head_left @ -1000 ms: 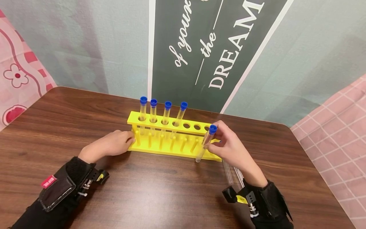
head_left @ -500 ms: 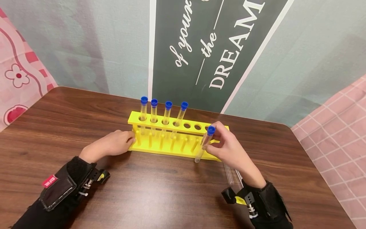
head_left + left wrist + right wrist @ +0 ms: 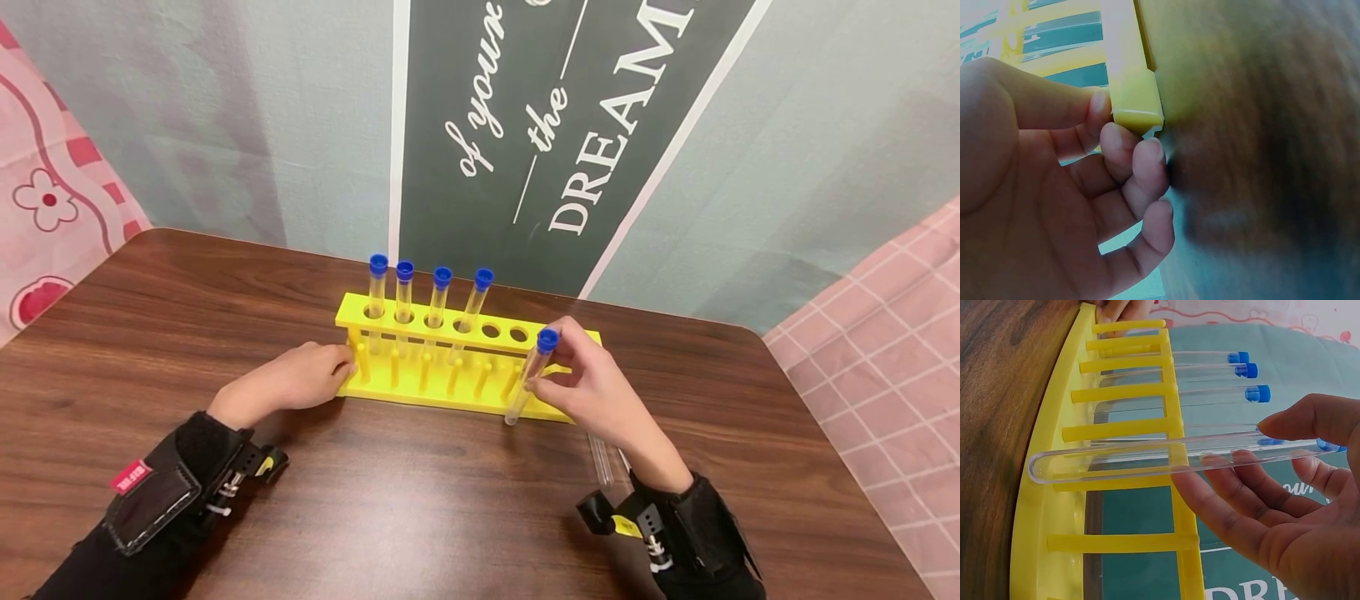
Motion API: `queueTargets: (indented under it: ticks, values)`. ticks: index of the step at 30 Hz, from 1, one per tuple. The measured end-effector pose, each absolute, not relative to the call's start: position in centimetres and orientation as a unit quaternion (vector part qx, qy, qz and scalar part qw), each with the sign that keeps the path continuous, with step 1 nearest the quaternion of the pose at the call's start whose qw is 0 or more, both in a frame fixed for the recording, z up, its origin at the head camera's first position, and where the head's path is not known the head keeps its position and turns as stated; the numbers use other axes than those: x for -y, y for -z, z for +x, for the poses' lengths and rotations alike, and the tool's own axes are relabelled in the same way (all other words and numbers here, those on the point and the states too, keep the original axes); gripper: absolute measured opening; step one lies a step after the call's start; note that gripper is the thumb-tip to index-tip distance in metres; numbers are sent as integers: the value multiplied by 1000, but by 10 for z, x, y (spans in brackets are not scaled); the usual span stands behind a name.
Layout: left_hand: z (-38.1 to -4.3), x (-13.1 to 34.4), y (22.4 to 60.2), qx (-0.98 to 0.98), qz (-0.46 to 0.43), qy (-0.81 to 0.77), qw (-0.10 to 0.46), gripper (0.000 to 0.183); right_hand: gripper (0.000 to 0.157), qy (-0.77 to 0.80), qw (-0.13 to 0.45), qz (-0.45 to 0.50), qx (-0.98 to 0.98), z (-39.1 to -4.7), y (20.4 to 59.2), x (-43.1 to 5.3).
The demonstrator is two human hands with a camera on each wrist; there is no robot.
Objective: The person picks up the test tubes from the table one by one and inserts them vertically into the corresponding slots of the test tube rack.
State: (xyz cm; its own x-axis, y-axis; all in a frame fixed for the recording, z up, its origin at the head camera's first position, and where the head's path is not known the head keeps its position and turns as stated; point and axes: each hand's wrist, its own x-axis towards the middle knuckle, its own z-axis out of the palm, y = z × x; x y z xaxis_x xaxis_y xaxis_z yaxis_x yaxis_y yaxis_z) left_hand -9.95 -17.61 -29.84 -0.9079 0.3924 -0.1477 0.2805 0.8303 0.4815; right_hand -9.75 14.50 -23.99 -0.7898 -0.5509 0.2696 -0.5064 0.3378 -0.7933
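Note:
My left hand (image 3: 303,375) grips the left end of a yellow test tube rack (image 3: 450,402); in the left wrist view, thumb and fingers meet at its corner (image 3: 1138,103). With thumb and fingers, my right hand (image 3: 596,379) holds a clear test tube (image 3: 1116,459) with a blue cap (image 3: 547,339). That tube tilts in front of the rack's right part, its rounded bottom low by the base's front edge. Several blue-capped tubes (image 3: 437,302) stand in the rack's left holes, the rightmost (image 3: 474,302) leaning. Holes farther right show no tubes.
Loose clear tubes (image 3: 600,458) lie on the brown wooden table (image 3: 420,500) beside my right wrist, partly hidden by the forearm and wrist camera. A printed cloth (image 3: 322,125) hangs behind the table, with pink cloths at either side.
My right hand has moved a little to the left along the rack's front with the capped tube. My left hand stays at the rack's end.

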Motion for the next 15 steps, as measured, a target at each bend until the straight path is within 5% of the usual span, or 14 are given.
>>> queueTargets:
  ticks: [15]
  values:
    - [-100, 177, 299, -948, 177, -234, 123, 18, 30, 477, 30, -314, -820, -100, 231, -135]
